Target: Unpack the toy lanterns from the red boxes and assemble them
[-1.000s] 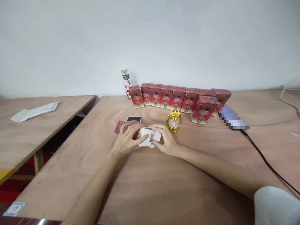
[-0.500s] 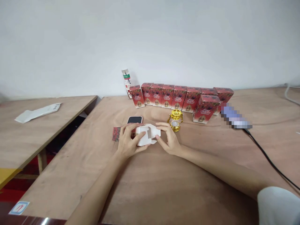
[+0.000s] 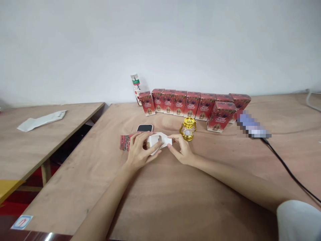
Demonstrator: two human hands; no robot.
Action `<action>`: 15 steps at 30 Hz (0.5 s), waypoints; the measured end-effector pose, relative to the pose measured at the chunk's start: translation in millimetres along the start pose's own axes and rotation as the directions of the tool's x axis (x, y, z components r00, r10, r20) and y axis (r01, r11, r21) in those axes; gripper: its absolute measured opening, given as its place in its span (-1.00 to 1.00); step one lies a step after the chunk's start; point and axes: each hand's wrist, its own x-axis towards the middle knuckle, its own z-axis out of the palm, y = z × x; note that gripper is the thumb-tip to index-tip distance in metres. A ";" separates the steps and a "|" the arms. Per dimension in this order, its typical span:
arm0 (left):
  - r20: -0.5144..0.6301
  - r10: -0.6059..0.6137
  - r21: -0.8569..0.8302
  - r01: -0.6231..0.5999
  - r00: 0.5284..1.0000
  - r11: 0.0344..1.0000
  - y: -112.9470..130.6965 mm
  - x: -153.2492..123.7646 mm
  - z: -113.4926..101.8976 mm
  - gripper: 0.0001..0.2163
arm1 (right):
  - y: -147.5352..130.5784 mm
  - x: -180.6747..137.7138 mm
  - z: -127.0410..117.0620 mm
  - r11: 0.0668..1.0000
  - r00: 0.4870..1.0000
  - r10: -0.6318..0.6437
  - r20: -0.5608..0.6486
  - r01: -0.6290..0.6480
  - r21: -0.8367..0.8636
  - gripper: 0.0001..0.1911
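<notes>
A small red printed carton (image 3: 124, 143) with white flaps lies on its side between my hands, its flapped end toward the right. My left hand (image 3: 139, 150) wraps around its body from above, thumb near the white end. My right hand (image 3: 182, 150) pinches a white flap of the same carton between thumb and fingers. Just behind my right hand stands a small gold lantern (image 3: 188, 129) with clear sides. A phone with a pale edge (image 3: 145, 128) lies behind my left hand, partly covered by it.
Several closed red boxes (image 3: 192, 104) stand in a row along the wall, one box (image 3: 220, 117) in front. A clear packet (image 3: 135, 87) leans at their left. A blurred device (image 3: 253, 125) trails a black cable (image 3: 288, 169). A white packet (image 3: 42, 120) lies on the left table.
The fingers of my right hand have drawn closer together on the white flap. My left fingers have shifted slightly on the carton. The surroundings stay the same.
</notes>
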 end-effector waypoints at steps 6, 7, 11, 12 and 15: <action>0.024 -0.073 -0.020 0.073 0.997 0.997 2.2 -1.5 -0.3 -0.57 | -1.1 -0.8 0.4 0.997 0.996 -0.070 0.049 0.071 -0.022 -0.74; 0.031 -0.083 -0.010 0.084 0.996 0.996 2.7 -1.8 -0.2 -0.57 | -1.1 -0.9 0.1 0.997 0.996 -0.072 0.058 0.074 -0.026 -0.74; 0.012 -0.093 0.023 0.092 0.996 0.995 4.2 -1.7 0.0 -0.62 | -2.4 -0.3 -3.9 0.997 0.992 -0.075 0.103 0.073 0.025 -0.74; 0.002 -0.095 0.022 0.095 0.995 0.995 4.4 -1.7 0.1 -0.65 | -3.0 0.3 -5.4 0.997 0.991 -0.070 0.116 0.064 0.051 -0.74; -0.014 -0.104 0.014 0.104 0.995 0.994 5.1 -1.8 0.5 -0.72 | -5.0 3.2 -8.8 0.993 0.988 -0.026 0.155 0.007 0.118 -0.72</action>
